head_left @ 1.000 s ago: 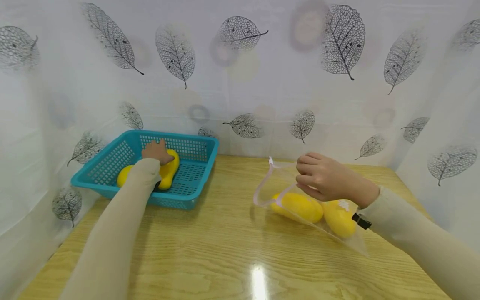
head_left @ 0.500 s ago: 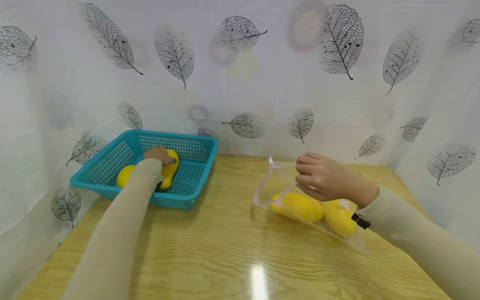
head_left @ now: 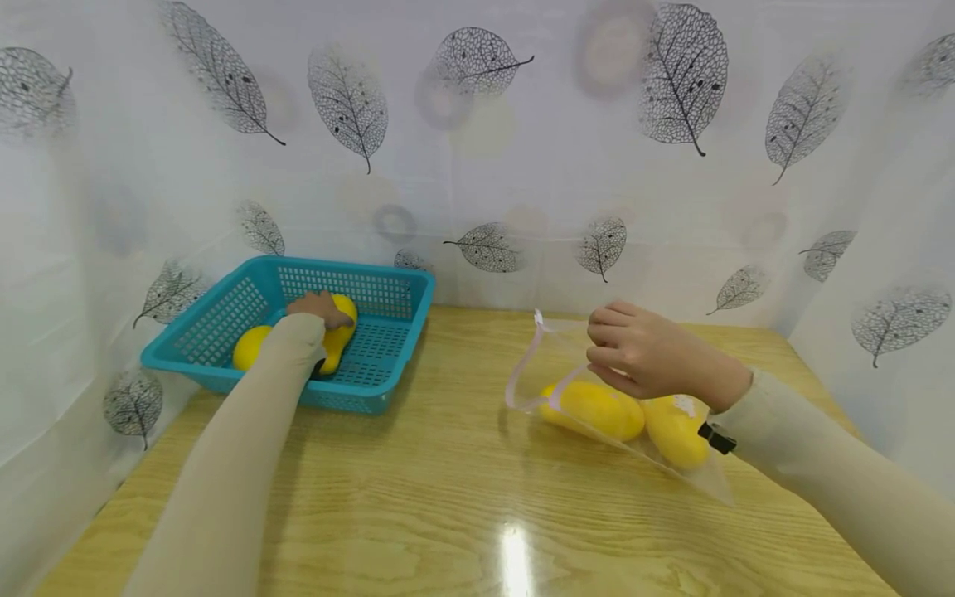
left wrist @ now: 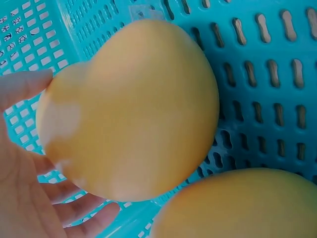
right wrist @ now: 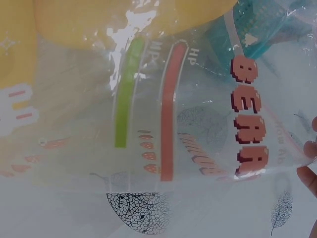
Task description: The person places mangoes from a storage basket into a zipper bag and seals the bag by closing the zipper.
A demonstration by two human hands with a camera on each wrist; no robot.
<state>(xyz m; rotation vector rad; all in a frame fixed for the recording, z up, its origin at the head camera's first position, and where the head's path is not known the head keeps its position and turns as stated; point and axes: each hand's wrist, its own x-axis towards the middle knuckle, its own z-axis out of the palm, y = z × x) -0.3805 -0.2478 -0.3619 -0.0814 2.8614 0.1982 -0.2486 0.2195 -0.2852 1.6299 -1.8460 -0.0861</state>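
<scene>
Inside the teal plastic basket (head_left: 406, 352), my left hand (head_left: 317, 308) grips a yellow gourd-shaped fruit (head_left: 341, 338). In the left wrist view the thumb lies on one side of this fruit (left wrist: 143, 109), with the fingers bent along its other side. A second yellow fruit (head_left: 249, 347) rests in the basket beside the forearm. My right hand (head_left: 632, 350) pinches the top edge of a clear zip bag (head_left: 548, 352), holding its mouth apart. In the bag lie two yellow fruits, a long one (head_left: 593, 410) and a rounder one (head_left: 675, 435). Printed letters and coloured bars show on the bag (right wrist: 208, 129).
A wood-grain table (head_left: 418, 497) lies under everything, with bare surface between basket and bag. White curtains with leaf prints (head_left: 485, 249) hang along the back and both sides. The basket's raised rim surrounds the left hand.
My left hand has settled lower over the gourd-shaped fruit, and its fingers have closed around it. The right hand and the bag have stayed in place.
</scene>
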